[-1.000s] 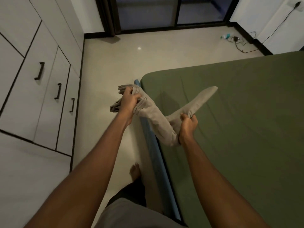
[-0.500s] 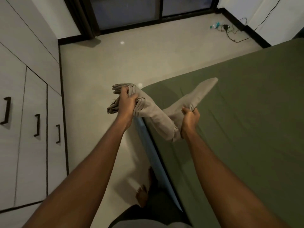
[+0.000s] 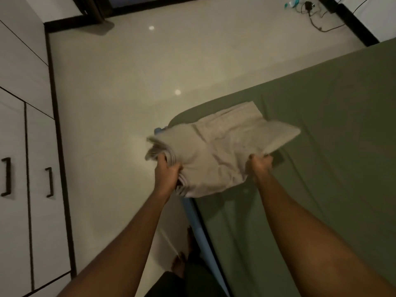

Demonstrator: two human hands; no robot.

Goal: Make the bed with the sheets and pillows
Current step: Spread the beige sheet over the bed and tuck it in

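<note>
At the centre of the frame, both hands hold a beige sheet (image 3: 222, 151) above the near corner of the bed (image 3: 332, 157), which fills the right side under a green fitted cover. The left hand (image 3: 168, 174) has its fingers curled round a thick stack of folded layers at the sheet's left edge, out past the blue mattress edge (image 3: 191, 213) and over the floor (image 3: 128, 82). The right hand (image 3: 260, 166) pinches a bunched fold at the sheet's lower right, over the green cover. The cloth between them is partly spread and blurred, and it hides the bed's corner.

White wardrobe doors (image 3: 42, 146) with black handles (image 3: 49, 182) line the left edge. A bare foot (image 3: 180, 262) stands on the floor beside the mattress at lower centre. At the upper right a charger with loose cables (image 3: 308, 7) lies on the floor near the black skirting (image 3: 351, 24).
</note>
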